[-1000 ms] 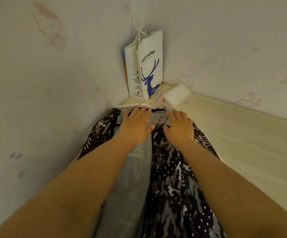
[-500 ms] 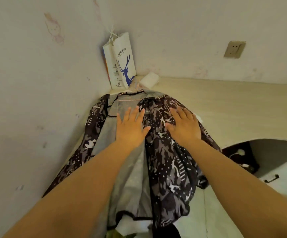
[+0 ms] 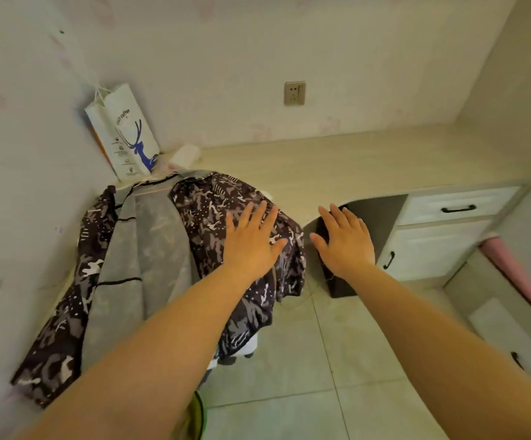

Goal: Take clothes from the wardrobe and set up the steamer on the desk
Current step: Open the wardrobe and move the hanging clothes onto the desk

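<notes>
At the counter's [image 3: 369,160] left corner, clothes [image 3: 150,249] lay draped over the front edge. Left hand [image 3: 251,246] rested flat on them, fingers spread; right hand [image 3: 346,242] hovered wide, holding nothing.

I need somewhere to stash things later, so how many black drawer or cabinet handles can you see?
3: one handle on the top drawer under the desk, one on the cabinet door below it, one on the unit at lower right. Others may be out of view.
</notes>
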